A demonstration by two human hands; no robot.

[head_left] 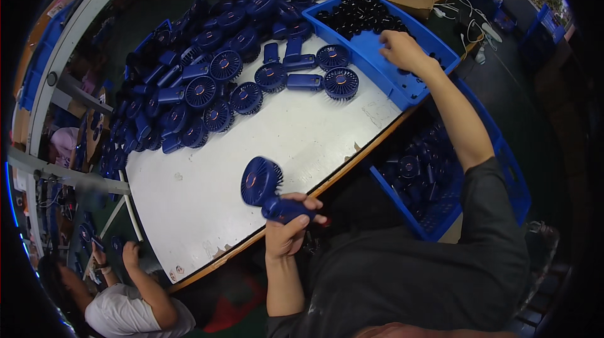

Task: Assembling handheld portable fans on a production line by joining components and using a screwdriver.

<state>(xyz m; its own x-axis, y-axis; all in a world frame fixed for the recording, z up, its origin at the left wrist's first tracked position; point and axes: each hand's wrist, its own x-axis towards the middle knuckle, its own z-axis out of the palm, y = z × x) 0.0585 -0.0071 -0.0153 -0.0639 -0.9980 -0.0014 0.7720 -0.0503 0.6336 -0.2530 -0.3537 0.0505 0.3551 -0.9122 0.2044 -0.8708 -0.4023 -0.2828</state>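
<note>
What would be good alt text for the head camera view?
A person's left hand holds a dark blue handheld fan; the right hand is over a blue tray of small black parts. Many similar fans lie heaped on a white table.

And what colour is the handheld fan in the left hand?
The handheld fan in the left hand is dark blue, best seen in the head view.

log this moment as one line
left hand: holds blue fan | right hand: over blue tray of black parts | fan pile: on white table

The white table (189, 199) bears fans (201, 91) — a tray (371, 72) too.
</note>
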